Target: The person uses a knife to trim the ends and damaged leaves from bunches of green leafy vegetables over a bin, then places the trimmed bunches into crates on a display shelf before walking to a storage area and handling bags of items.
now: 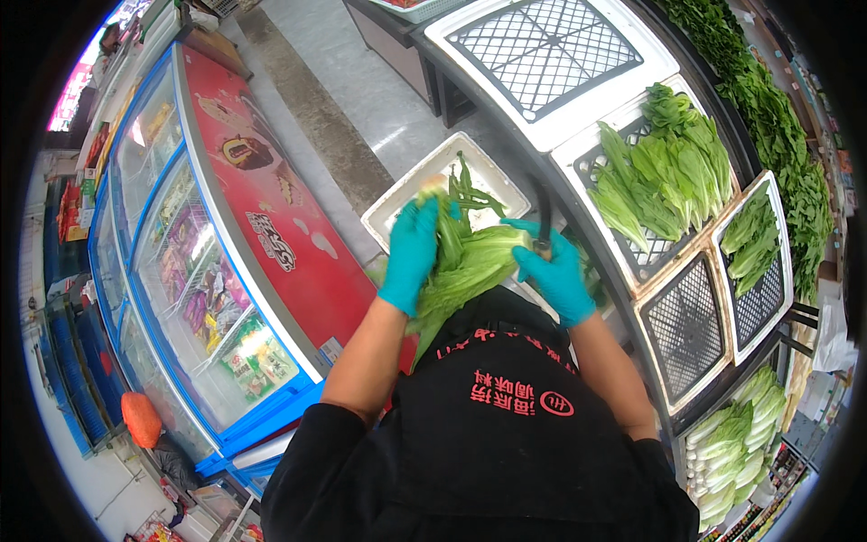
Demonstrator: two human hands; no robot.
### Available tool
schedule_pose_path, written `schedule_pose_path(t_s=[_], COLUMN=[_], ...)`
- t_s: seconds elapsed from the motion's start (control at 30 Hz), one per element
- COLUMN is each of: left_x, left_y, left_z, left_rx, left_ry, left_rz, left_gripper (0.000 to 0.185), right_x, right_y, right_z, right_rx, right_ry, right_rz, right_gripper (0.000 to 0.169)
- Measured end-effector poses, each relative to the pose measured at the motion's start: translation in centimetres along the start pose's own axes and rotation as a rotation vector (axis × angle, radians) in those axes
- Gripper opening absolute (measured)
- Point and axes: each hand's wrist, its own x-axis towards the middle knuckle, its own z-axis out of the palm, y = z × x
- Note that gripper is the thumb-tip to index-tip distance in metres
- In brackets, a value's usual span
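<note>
My left hand, in a teal glove, grips green lettuce-like leaves whose pale top end is blurred. My right hand, gloved the same way, holds a knife with a dark curved blade and a brownish handle. The right thumb and forefinger are also around the pale cut base of a leafy lettuce head, which lies across between both hands, its leaves hanging toward the black apron. Beneath the hands is a white foam box with loose green leaves in it.
On the left stands a red and blue glass-topped freezer. A display stand to the right carries white-framed grid trays, leafy lettuces, smaller greens and pale-stemmed cabbages. Grey floor runs between them.
</note>
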Motion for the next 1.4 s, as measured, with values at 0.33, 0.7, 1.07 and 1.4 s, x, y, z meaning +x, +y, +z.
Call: schedule_pose_path(t_s=[0.33,0.7,1.07,1.4], left_x=[11.0,0.0,-0.8,-2.7], left_y=[-5.3,-16.6,-2.6,-0.8], left_z=[-3.8,3.2,11.4,10.3], left_rx=[-0.018,0.235,-1.08,-0.839], left_ry=[0.4,-0.87,-0.7,-0.779], left_rz=[0.056,-0.533,-0.415,-0.304], left_gripper=[0.04,0.07,0.073,0.084], right_x=[-7.4,-12.4,-11.2,-18.5], right_y=[-2.5,-3.6,0.0,8.1], right_z=[-7.2,-11.9,-6.0,-32.2], right_rx=[0.044,0.645,0.133,-0.221], right_ry=[0.647,1.053,0.506,1.278], right_rz=[-0.246,-0.455,-0.021,-0.024], right_gripper=[0.04,0.043,0.035,0.035])
